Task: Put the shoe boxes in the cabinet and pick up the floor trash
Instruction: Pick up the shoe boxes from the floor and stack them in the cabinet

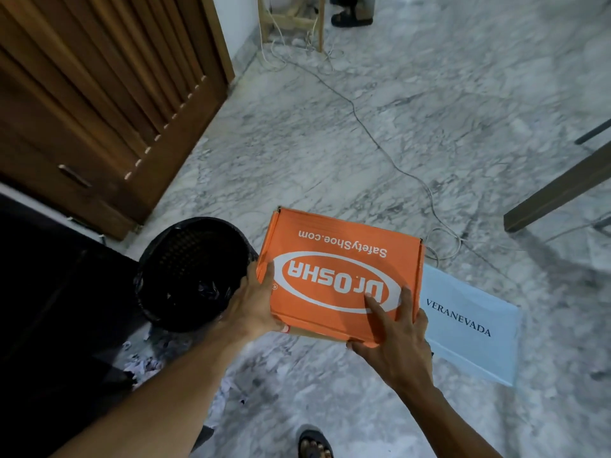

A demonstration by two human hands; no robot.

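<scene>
An orange shoe box point(337, 256) with a white oval logo is held above the marble floor in the middle of the view. My left hand point(254, 302) grips its left near corner. My right hand point(395, 332) grips the near right edge with fingers spread over the lid. A pale blue shoe box point(472, 325) with dark lettering lies on the floor just right of the orange one. Crumpled paper scraps point(145, 361) lie on the floor below the bin. The brown wooden cabinet point(99, 104) with slatted doors stands at the left.
A black mesh waste bin point(191, 269) with a dark liner stands left of the orange box. A grey cable point(390, 157) runs across the floor. A wooden leg point(558, 193) crosses at right. My sandalled foot point(314, 444) shows at the bottom. Another person's sandal point(350, 19) is far back.
</scene>
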